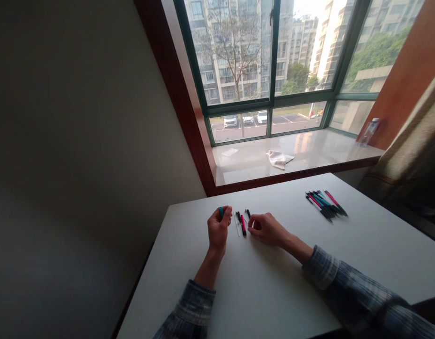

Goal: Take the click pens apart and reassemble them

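My left hand (pixel 217 230) is closed in a fist around a teal pen barrel (pixel 221 212), whose end shows above the fingers. Just right of it, several pen parts lie on the white table: a thin pale refill (pixel 236 226), a black piece (pixel 239 217) and a red barrel (pixel 243 227). Another black piece (pixel 248 213) lies beside the fingertips of my right hand (pixel 268 229). That hand rests low over the table with thumb and index finger curled together. Whatever is between those fingertips, if anything, is too small to tell.
A bunch of pens (pixel 321 205) in red, teal and black lies toward the table's (pixel 274 292) right side. Behind, the window sill (pixel 245 172) holds a crumpled cloth (pixel 279 159), a flat paper (pixel 230 152) and a clear bottle (pixel 369 132). A wall stands at the left.
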### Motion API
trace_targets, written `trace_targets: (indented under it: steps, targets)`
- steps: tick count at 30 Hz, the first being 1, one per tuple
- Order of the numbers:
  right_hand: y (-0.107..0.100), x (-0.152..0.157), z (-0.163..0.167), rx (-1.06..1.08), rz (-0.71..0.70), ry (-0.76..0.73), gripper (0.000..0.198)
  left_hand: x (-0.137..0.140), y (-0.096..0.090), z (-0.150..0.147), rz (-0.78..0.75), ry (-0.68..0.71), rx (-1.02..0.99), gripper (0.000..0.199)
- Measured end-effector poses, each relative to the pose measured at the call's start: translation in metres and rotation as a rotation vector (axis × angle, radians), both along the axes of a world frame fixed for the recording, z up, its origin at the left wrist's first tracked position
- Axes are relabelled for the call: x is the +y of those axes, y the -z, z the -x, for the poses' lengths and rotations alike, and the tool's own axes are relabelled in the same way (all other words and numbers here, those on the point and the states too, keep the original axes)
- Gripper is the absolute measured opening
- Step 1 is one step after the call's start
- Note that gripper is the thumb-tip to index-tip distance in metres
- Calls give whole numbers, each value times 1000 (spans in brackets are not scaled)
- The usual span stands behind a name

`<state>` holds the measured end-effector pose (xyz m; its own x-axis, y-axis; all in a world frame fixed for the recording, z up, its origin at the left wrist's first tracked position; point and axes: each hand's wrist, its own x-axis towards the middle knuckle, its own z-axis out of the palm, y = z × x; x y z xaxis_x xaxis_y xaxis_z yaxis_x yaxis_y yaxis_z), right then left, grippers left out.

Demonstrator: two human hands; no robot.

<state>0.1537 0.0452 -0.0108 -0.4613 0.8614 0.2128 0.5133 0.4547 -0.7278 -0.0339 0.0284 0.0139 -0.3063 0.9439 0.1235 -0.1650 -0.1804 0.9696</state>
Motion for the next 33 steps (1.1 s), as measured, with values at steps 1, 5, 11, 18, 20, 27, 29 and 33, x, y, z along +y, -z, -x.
trace_targets:
  steps: [1, 5, 11, 18, 20, 27, 29, 33]
  targets:
    - [-1, 1, -1, -4, 1, -18, 11, 0, 0, 0, 0, -1, -1, 36]
    - [-8, 6, -14, -34, -29, -143, 14, 1, 2, 2, 4, -1, -3, 37]
    - [-14, 3, -35, -70, 31, -349, 18, 1, 5, 5, 13, -5, 1, 38]
    - [-4, -1, -31, -57, -4, -369, 14, 0, 3, 2, 8, -1, 7, 40]
    - [-1, 0, -29, -54, -25, -358, 13, 0, 3, 1, 8, 2, 3, 39]
    - [-4, 0, -28, -56, -50, -351, 14, 0, 3, 1, 9, 2, 12, 35]
    - [-3, -1, -27, -46, -61, -341, 17, 0, 2, 1, 10, -1, 11, 36]
    - [2, -2, -23, -35, -55, -355, 18, -1, 1, 1, 12, -1, 8, 38]
